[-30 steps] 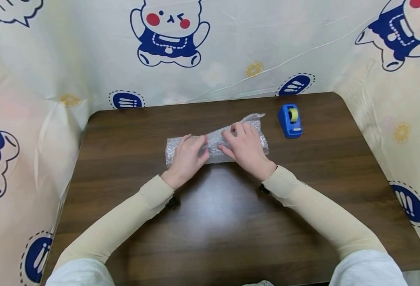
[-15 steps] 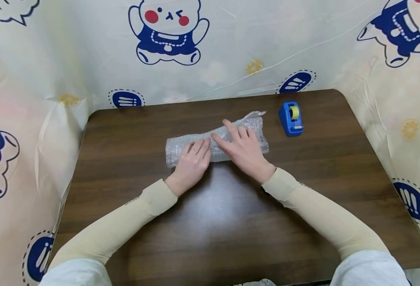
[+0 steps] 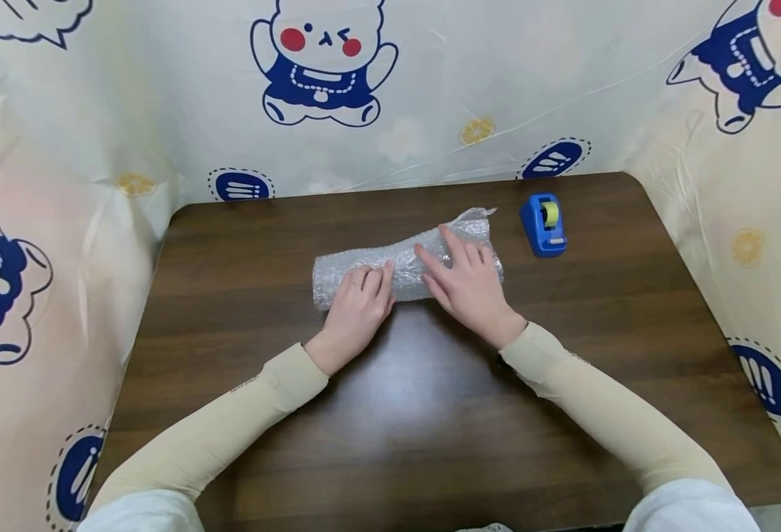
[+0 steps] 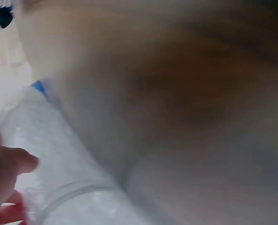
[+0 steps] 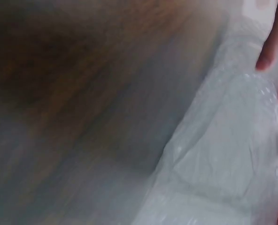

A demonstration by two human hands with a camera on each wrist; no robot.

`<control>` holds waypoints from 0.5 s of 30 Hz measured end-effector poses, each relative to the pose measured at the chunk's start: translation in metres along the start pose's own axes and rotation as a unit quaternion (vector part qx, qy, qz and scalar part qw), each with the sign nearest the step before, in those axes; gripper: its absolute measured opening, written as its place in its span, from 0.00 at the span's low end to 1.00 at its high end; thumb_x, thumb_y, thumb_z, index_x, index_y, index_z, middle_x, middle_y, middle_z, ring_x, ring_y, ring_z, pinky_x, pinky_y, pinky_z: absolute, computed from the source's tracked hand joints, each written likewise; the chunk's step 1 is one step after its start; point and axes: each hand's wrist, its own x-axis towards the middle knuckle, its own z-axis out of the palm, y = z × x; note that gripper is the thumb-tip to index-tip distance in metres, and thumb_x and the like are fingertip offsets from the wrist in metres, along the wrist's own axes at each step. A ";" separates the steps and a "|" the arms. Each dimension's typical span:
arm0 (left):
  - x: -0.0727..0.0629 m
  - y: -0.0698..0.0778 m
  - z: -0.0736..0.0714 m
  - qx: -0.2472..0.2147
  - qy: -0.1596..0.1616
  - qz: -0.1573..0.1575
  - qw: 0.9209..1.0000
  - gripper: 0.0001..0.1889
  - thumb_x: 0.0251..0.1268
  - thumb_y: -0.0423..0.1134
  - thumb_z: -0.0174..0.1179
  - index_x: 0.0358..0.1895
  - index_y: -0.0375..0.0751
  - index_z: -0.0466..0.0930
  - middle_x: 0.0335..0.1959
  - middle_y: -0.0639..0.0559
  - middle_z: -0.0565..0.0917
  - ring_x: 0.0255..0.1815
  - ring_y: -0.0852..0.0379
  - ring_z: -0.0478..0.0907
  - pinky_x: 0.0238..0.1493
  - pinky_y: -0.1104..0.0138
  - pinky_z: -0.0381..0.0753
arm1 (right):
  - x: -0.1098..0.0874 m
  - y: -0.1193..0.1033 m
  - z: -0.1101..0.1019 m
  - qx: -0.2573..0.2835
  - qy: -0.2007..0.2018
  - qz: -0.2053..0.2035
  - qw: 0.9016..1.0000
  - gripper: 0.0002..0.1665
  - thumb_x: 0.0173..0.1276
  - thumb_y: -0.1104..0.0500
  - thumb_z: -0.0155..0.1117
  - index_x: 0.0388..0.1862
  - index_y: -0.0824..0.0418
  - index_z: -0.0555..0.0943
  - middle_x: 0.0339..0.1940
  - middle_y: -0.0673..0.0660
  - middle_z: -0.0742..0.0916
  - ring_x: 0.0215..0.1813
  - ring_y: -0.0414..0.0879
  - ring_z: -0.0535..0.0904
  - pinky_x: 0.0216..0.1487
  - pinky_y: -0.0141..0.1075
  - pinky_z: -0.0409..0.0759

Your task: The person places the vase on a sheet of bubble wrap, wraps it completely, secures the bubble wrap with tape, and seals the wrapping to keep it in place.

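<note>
A roll of clear bubble wrap lies across the dark wooden table; whatever is inside it is hidden. Its right end flares into a loose, crumpled corner. My left hand rests on the near side of the roll, fingers laid over the top left of its middle. Over the right half, my right hand spreads its fingers, the index pointing up along the wrap. In the left wrist view the left thumb lies against the wrap. In the right wrist view a fingertip touches the creased film.
A blue tape dispenser with a yellowish roll stands right of the bubble wrap, near the table's back edge. A cartoon-printed curtain encloses the table at the back and both sides.
The left fingers, earlier bunched at the roll's middle, now lie flatter over it. The right hand has reached left, then shifted back right, its fingers spread. The roll stays in place.
</note>
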 end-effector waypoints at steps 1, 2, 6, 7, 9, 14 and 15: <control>0.002 -0.001 -0.002 0.002 -0.008 0.000 1.000 0.26 0.71 0.42 0.67 0.64 0.26 0.79 0.43 0.39 0.82 0.46 0.42 0.80 0.50 0.54 0.83 | -0.002 0.005 -0.002 0.028 0.007 0.012 1.000 0.28 0.77 0.46 0.61 0.72 0.52 0.76 0.73 0.71 0.73 0.56 0.67 0.79 0.52 0.60 0.76; 0.004 -0.001 -0.004 0.001 -0.017 0.000 1.000 0.24 0.73 0.40 0.65 0.64 0.26 0.79 0.43 0.39 0.82 0.46 0.42 0.80 0.50 0.54 0.82 | -0.004 0.010 -0.004 0.058 0.012 0.030 0.998 0.28 0.77 0.47 0.61 0.71 0.54 0.77 0.72 0.72 0.73 0.57 0.67 0.79 0.52 0.61 0.77; 0.009 -0.003 -0.013 0.004 -0.033 0.006 0.999 0.18 0.76 0.34 0.61 0.62 0.25 0.80 0.42 0.38 0.84 0.44 0.42 0.81 0.49 0.55 0.83 | -0.016 0.048 -0.016 0.183 0.052 0.167 0.968 0.23 0.77 0.55 0.60 0.64 0.67 0.79 0.63 0.72 0.79 0.58 0.66 0.78 0.56 0.60 0.77; 0.010 -0.003 -0.014 0.002 -0.032 0.006 0.999 0.18 0.75 0.34 0.62 0.61 0.25 0.81 0.41 0.38 0.84 0.44 0.43 0.82 0.48 0.55 0.84 | -0.020 0.061 -0.019 0.203 0.065 0.215 0.953 0.22 0.77 0.57 0.59 0.62 0.69 0.80 0.59 0.72 0.80 0.57 0.65 0.78 0.57 0.58 0.76; 0.011 -0.003 -0.016 -0.007 -0.026 0.005 1.000 0.20 0.72 0.38 0.65 0.59 0.26 0.83 0.41 0.39 0.85 0.43 0.44 0.82 0.48 0.56 0.84 | -0.029 0.091 -0.028 0.219 0.074 0.318 0.919 0.20 0.79 0.57 0.56 0.59 0.70 0.81 0.54 0.71 0.83 0.55 0.64 0.78 0.59 0.53 0.75; 0.012 -0.003 -0.019 -0.057 0.002 -0.008 0.998 0.19 0.68 0.38 0.67 0.54 0.26 0.85 0.39 0.39 0.88 0.40 0.44 0.84 0.45 0.56 0.85 | -0.048 0.157 -0.049 0.193 -0.033 0.471 0.860 0.26 0.80 0.49 0.48 0.58 0.69 0.81 0.48 0.69 0.86 0.46 0.58 0.82 0.46 0.44 0.77; 0.013 -0.003 -0.020 -0.068 0.009 -0.014 0.998 0.16 0.68 0.37 0.66 0.52 0.26 0.85 0.37 0.40 0.88 0.38 0.45 0.84 0.42 0.57 0.85 | -0.051 0.166 -0.052 0.197 -0.064 0.478 0.853 0.27 0.80 0.48 0.48 0.58 0.69 0.80 0.47 0.69 0.86 0.43 0.57 0.82 0.42 0.42 0.77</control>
